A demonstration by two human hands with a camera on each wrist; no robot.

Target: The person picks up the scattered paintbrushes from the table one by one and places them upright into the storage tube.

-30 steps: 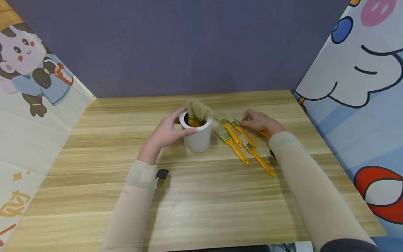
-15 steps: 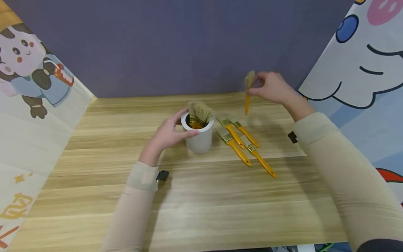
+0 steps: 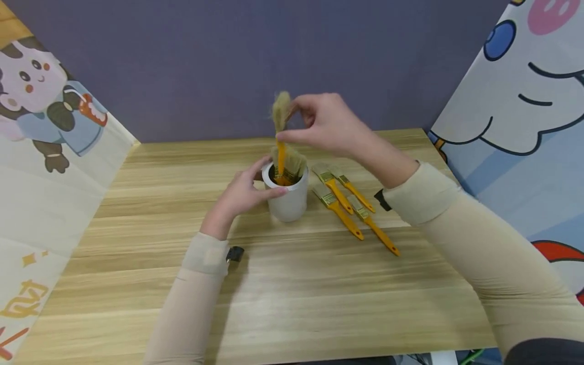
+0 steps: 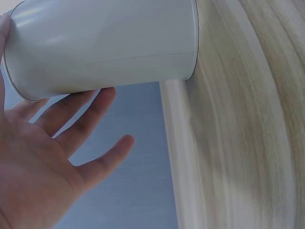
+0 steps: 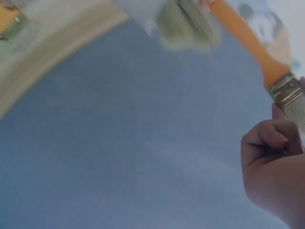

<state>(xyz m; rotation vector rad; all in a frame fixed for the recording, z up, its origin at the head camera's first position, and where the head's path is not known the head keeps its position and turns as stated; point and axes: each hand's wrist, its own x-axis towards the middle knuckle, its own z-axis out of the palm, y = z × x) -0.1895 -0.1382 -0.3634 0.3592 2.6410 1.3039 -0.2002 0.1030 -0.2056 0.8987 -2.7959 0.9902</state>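
Note:
A white cylindrical cup (image 3: 288,207) stands upright on the table, holding several paintbrushes (image 3: 295,163) with their bristles up. My left hand (image 3: 241,191) grips the cup near its rim, the thumb on the near side; in the left wrist view, fingers (image 4: 90,114) reach along the cup wall. Above the cup, my right hand (image 3: 330,124) pinches a paintbrush (image 3: 281,112) near the bristle end, its yellow-orange handle pointing down at the cup opening. In the right wrist view this brush's handle (image 5: 245,38) and metal ferrule show, while the bristles are partly cut off.
Several yellow-handled paintbrushes (image 3: 339,213) lie on the wooden table (image 3: 292,294) to the right of the cup, close together. A dark blue-grey wall (image 3: 205,71) rises behind the table. Cartoon-printed panels (image 3: 543,167) flank both sides.
My right hand has lifted a paintbrush from the right end of the group on the table and carried it left to above the cup. My left hand stays on the cup.

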